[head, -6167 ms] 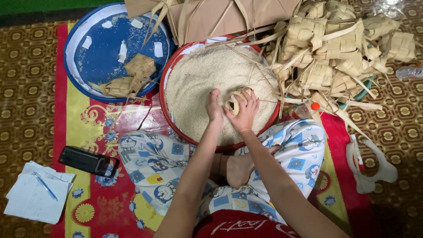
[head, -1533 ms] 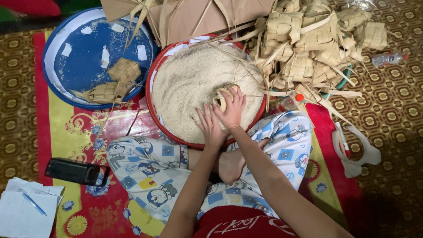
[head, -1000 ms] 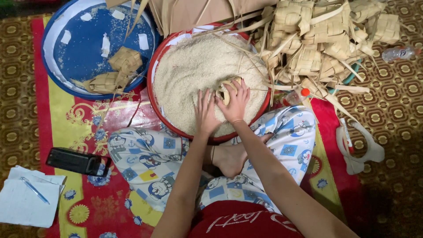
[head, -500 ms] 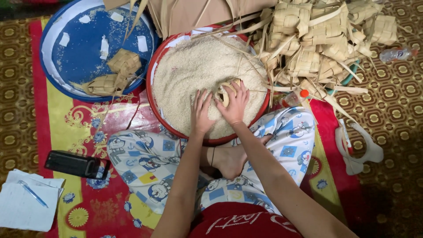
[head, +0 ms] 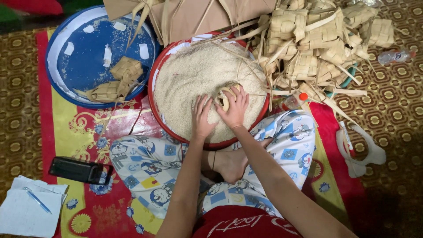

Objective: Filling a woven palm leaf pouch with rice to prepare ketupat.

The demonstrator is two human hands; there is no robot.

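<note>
Nearest us, our left hand (head: 202, 118) lay flat and open on the rice, while our right hand (head: 234, 107) gripped one leaf pouch (head: 224, 96) half-sunk in the red basin (head: 155, 81). Left of the basin, two pouches (head: 118, 79) sat finished on the blue tray (head: 55, 48). Beyond the basin, a pile (head: 321, 44) too tangled to count seemingly awaited filling.

one view only: head cam, looking almost straight down from above the seated person. mid-range, arms enter from the bottom edge. red rice basin (head: 152, 94) sits near frame centre, blue tray (head: 55, 79) upper left, woven leaf pouches (head: 317, 48) upper right, paper sheet (head: 20, 216) at bottom-left corner.
</note>
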